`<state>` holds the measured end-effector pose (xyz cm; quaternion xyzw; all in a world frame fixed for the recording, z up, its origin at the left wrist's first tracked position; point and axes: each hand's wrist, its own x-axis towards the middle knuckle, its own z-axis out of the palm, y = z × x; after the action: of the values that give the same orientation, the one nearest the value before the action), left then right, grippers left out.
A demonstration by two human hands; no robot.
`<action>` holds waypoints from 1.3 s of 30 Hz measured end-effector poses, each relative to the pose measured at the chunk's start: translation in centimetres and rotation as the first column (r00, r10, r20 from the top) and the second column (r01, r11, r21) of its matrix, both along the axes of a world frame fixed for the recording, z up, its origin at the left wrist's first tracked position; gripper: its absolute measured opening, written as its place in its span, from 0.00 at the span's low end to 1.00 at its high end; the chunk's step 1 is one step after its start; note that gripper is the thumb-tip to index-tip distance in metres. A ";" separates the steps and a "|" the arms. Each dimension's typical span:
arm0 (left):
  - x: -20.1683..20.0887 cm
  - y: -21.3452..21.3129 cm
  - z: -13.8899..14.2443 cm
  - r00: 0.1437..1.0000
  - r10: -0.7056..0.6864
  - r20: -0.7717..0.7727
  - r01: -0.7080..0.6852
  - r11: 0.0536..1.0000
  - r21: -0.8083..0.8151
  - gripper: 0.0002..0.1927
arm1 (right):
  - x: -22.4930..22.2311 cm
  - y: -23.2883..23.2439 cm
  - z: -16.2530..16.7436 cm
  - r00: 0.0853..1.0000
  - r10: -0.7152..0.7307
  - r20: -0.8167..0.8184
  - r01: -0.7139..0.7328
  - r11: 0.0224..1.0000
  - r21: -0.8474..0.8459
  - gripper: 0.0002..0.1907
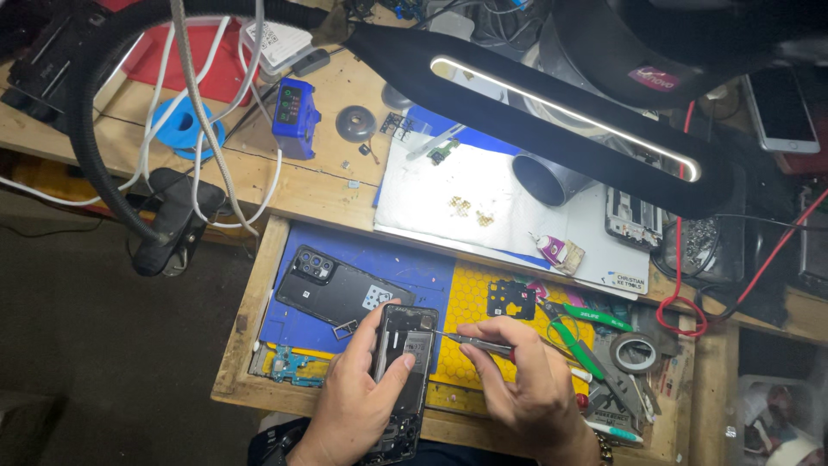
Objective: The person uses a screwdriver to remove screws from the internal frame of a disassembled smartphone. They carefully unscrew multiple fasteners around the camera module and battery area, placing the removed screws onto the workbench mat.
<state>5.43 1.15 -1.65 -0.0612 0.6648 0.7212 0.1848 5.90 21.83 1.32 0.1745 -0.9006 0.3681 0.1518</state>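
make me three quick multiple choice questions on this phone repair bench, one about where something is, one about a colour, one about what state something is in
1. Where does the detached black back cover lie?
A. on the blue mat in the open drawer, up and left of the hands
B. on the white sheet on the bench top
C. on the floor

2. What colour is the mat under the tip of the thin tool?
A. red
B. yellow
C. white

3. What state is the opened phone in?
A. fully closed, screen lit
B. back off, insides showing
C. snapped in two

Answers:
1. A, the cover rests on the blue mat beside the opened phone.
2. B, the honeycomb mat there is yellow.
3. B, the left hand grips it with its inner parts bare while the right hand points the thin tool at it.
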 end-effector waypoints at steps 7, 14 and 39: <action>-0.5 -0.5 -0.1 0.999 0.040 -0.032 -0.040 0.999 -0.011 0.30 | 0.4 -0.4 0.0 0.999 -0.035 -0.040 0.031 0.994 -0.104 0.20; -4.0 -5.6 1.3 0.978 0.168 0.121 -0.202 0.899 0.387 0.24 | -1.4 -0.6 -0.8 0.997 -0.069 -0.039 0.063 0.988 -0.138 0.20; -4.2 -13.3 0.6 0.971 0.228 0.071 -0.217 0.720 0.659 0.25 | -2.4 -9.4 -3.1 0.978 0.204 -0.038 -0.206 0.977 -0.060 0.22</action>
<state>1.27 -12.17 -1.04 -0.0656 0.3550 0.9270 0.1016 3.51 12.45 -1.74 0.2674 -0.8630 0.4076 0.1328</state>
